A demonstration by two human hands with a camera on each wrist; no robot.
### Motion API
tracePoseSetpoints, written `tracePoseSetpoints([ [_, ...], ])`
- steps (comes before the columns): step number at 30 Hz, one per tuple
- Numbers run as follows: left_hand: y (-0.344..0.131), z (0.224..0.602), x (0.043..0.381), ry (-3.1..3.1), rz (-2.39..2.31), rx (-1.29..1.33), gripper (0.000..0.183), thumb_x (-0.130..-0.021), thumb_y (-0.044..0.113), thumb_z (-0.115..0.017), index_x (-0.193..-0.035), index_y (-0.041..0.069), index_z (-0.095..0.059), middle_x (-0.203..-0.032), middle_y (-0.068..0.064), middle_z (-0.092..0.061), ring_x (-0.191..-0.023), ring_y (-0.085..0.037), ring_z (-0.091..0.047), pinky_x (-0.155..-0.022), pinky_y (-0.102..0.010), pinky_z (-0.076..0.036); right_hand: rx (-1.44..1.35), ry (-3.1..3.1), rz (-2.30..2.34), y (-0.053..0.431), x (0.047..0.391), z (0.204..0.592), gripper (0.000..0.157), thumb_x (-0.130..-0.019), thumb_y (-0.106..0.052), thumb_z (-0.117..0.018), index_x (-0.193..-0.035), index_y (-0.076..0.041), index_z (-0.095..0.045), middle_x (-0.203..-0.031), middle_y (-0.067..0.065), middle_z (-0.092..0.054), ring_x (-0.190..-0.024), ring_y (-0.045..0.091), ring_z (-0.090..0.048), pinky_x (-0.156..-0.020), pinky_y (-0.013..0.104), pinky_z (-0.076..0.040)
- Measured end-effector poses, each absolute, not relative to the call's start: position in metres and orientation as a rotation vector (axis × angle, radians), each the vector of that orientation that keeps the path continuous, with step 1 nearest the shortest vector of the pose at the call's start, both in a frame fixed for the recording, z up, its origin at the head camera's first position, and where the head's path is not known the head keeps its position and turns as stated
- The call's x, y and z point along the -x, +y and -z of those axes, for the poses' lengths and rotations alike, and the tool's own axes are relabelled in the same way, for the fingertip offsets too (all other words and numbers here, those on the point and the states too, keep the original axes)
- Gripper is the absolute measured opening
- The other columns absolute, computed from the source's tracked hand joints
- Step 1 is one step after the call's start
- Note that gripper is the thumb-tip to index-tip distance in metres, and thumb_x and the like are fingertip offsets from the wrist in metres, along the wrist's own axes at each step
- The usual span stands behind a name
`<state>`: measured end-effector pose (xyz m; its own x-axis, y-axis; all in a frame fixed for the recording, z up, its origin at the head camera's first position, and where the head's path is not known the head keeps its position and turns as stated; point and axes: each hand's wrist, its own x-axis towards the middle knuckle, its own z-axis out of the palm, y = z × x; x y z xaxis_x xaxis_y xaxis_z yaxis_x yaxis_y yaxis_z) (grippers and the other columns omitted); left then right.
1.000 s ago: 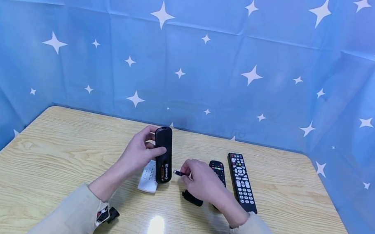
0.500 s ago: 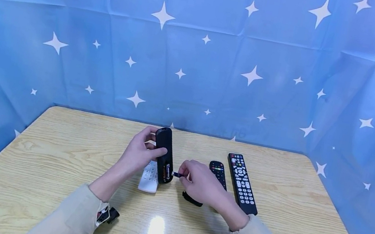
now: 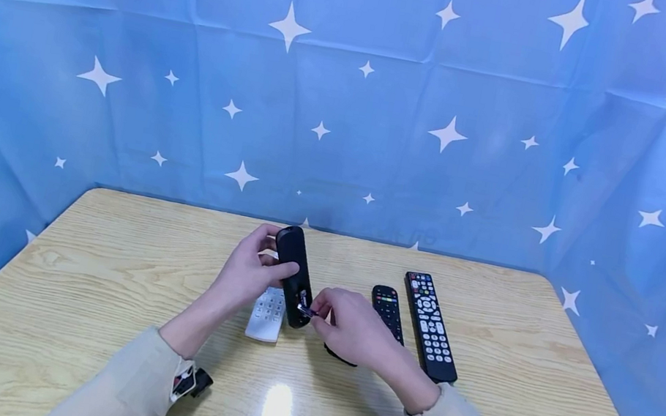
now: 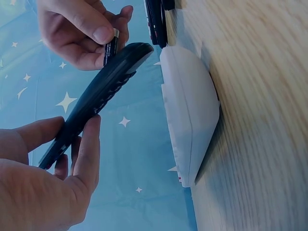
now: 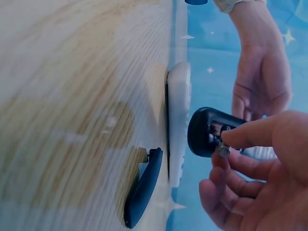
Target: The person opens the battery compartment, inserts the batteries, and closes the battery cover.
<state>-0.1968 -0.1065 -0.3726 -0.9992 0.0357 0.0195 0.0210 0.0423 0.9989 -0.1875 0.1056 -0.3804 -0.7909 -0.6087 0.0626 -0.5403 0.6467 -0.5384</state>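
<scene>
My left hand (image 3: 251, 269) grips a black remote control (image 3: 291, 253) back side up, thumb across its back and fingers beneath. The remote is held above the table, its battery compartment uncovered at the near end. Between thumb and fingertips my right hand (image 3: 355, 327) pinches a small battery (image 4: 111, 47), right at that compartment. In the right wrist view the battery's metal end (image 5: 224, 150) shows under the fingertips. On the table by the right hand lies the black battery cover (image 5: 143, 190), mostly hidden by the hand in the head view.
A white remote (image 3: 265, 319) lies under the held one, partly covered by it. To the right are a smaller black remote (image 3: 387, 307), partly behind my right hand, and a long black remote (image 3: 431, 326) with white buttons. A blue star-patterned cloth (image 3: 353, 93) hangs behind the wooden table (image 3: 87, 313).
My right hand has moved left with the battery, from beside the black remote to over its open compartment. The left hand keeps its grip, the remote's near end shifting slightly right.
</scene>
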Motion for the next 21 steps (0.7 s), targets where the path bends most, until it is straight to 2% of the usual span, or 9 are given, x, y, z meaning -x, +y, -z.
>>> tracePoseSetpoints([
  [12, -0.1062, 0.3724, 0.1964, 2.255, -2.188, -0.051, 0.046, -0.092, -0.005, -0.073, -0.131, 0.005, -0.052, -0.119, -0.021, -0.058, -0.091, -0.028, -0.070, -0.072, -0.040, -0.062, 0.985, 2.720, 0.895, 0.1052, 0.1862, 0.3797, 0.009, -0.099, -0.015, -0.069, -0.104, -0.008, -0.071, -0.086, -0.007, -0.066, -0.066, 0.005, -0.055, -0.060, 0.027, -0.049],
  [21, -0.1055, 0.3720, 0.1958, 2.244, -2.184, -0.035, 0.046, -0.094, -0.004, -0.071, -0.134, 0.004, -0.050, -0.122, -0.022, -0.058, -0.093, -0.029, -0.070, -0.074, -0.040, -0.062, 0.982, 2.682, 1.004, 0.1063, 0.1856, 0.3795, 0.014, -0.097, -0.019, -0.074, -0.106, -0.010, -0.067, -0.081, -0.012, -0.064, -0.062, 0.006, -0.054, -0.055, 0.027, -0.046],
])
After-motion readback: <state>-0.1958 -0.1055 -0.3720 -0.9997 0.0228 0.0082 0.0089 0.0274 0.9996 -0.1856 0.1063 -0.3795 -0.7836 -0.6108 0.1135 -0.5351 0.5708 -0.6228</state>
